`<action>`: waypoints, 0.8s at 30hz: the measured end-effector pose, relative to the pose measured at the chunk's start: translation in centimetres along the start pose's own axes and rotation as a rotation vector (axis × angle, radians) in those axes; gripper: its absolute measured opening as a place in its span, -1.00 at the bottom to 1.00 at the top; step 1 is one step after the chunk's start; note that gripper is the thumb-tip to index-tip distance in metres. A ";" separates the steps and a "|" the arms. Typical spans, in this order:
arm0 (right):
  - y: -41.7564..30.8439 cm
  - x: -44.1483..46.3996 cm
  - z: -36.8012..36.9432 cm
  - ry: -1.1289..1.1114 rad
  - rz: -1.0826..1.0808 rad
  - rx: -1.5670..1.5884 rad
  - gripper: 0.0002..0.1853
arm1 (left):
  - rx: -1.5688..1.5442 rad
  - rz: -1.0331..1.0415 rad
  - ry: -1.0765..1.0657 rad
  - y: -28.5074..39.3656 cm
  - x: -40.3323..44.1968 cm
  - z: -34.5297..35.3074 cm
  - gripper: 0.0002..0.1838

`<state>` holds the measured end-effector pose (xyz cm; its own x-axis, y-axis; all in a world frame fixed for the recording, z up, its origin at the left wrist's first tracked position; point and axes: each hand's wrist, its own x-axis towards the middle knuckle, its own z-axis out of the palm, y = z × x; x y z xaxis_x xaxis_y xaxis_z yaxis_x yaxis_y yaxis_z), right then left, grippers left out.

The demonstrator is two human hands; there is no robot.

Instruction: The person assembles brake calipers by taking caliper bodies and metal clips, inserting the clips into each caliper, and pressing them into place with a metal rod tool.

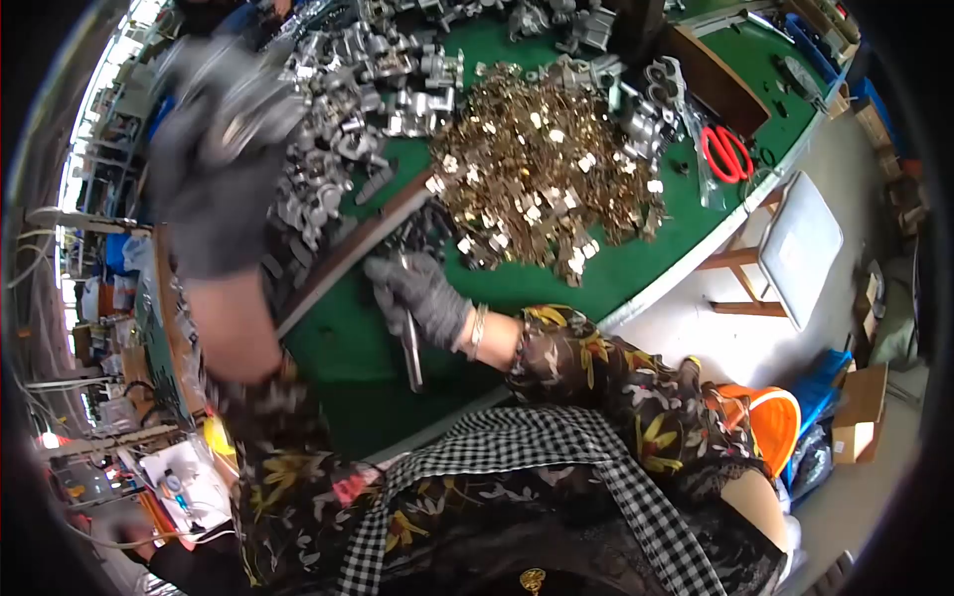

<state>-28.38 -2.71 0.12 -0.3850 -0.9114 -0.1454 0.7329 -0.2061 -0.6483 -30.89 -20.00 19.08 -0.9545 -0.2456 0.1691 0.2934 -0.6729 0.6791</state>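
Observation:
My left hand, in a dark grey glove, is raised at the upper left and smeared by motion. Blurred silvery metal shows at its fingers, but whether they grip it I cannot make out. Lower down, near the middle of the green table, my gloved right hand is closed around a slim silver metal rod that points down toward me. Just beyond that hand lies a heap of small brass-coloured metal pieces. Silver metal castings are piled up near my left hand.
A dark wooden strip runs slantwise across the table. Red-handled scissors lie near the right edge. Beyond that edge stand a stool and an orange bucket. Another person's hand shows at the lower left.

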 end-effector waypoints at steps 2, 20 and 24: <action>-2.4 -0.9 1.1 0.021 -0.045 0.053 -0.57 | -0.735 -0.290 0.060 0.1 -9.4 1.9 -0.57; -12.1 -7.6 -6.3 -0.089 -0.186 -2.024 -0.75 | -0.205 -0.080 0.857 -12.8 -30.1 -0.1 -0.70; -11.0 -5.2 -6.8 -0.180 -0.173 -2.110 -0.73 | -0.340 -0.091 0.880 -12.7 -30.3 -0.5 -0.73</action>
<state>-38.24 6.66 2.91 -0.2236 -0.9741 -0.0343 -0.9214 0.2227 -0.3183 -5.65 -4.40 4.98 -0.6329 -0.5265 -0.5677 0.3518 -0.8487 0.3949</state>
